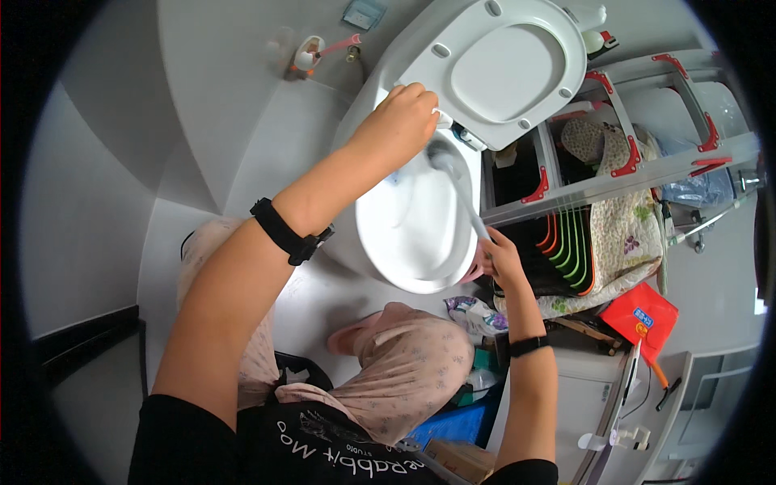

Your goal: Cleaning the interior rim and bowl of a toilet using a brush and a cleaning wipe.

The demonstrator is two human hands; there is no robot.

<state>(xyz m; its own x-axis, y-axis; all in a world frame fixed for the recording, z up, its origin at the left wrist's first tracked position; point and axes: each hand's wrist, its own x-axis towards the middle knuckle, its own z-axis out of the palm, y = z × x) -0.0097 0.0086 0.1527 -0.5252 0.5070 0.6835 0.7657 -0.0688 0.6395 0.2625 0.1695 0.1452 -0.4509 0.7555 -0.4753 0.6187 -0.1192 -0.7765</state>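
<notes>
In the head view, the toilet brush (pixel 464 192) slants across the toilet bowl (pixel 416 284), its head at the hinge end below the raised seat (pixel 575 65); scrubbing it well would probably mean short, firm strokes with the handle low to limit splashing. The right hand (pixel 503 257) wraps its fingers round the handle's end, while the left hand (pixel 404 117) reaches diagonally to the hinge, fingers curled together, their exact grip impossible to tell.

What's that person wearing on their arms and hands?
Short black sleeves. The left forearm has a wide black strap with a chunky dark piece; the right forearm has a thinner black band. The left hand and right hand are ungloved.
</notes>
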